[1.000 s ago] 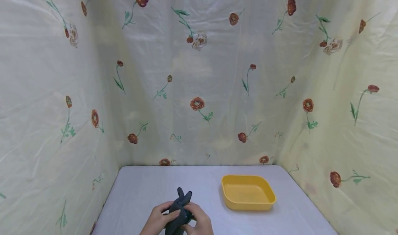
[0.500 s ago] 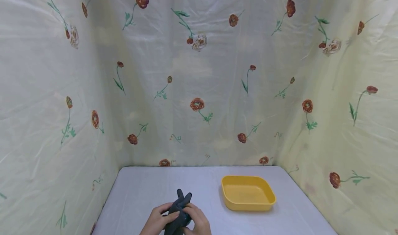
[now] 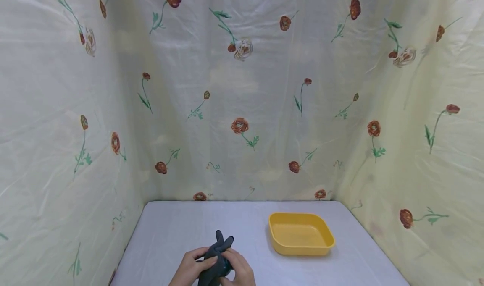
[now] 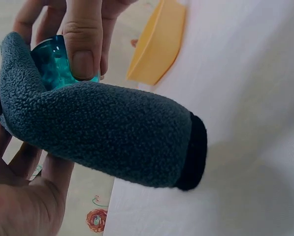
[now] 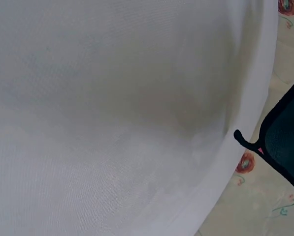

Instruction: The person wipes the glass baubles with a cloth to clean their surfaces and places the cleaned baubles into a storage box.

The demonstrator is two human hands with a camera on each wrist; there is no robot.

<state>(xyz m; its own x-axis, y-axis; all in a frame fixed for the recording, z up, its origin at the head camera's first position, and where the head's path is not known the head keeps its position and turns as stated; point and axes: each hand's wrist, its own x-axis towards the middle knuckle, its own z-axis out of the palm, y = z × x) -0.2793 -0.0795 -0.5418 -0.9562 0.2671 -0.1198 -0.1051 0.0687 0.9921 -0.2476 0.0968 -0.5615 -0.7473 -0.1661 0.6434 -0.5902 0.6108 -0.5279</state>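
Low in the head view, my left hand (image 3: 190,268) grips a dark grey-blue, fuzzy cloth (image 3: 211,273) with black edging. Two of its corners stick up beyond the fingers. My right hand (image 3: 240,270) holds a shiny, see-through teal object (image 3: 227,267) against the cloth. In the left wrist view the cloth (image 4: 102,130) folds around one side of the teal object (image 4: 55,64), and the right thumb presses on it. Fingers and cloth cover much of the object, so its full shape is hidden. A cloth corner (image 5: 284,137) with a small loop shows in the right wrist view.
A yellow, shallow tray (image 3: 301,251) with rounded corners stands to the right on the white-covered table (image 3: 174,227). Flower-printed curtains (image 3: 242,88) enclose the back and both sides.
My right hand has shifted slightly left, its fingers closer around the teal object. The cloth's lower end has moved a little left. The left hand has hardly moved.
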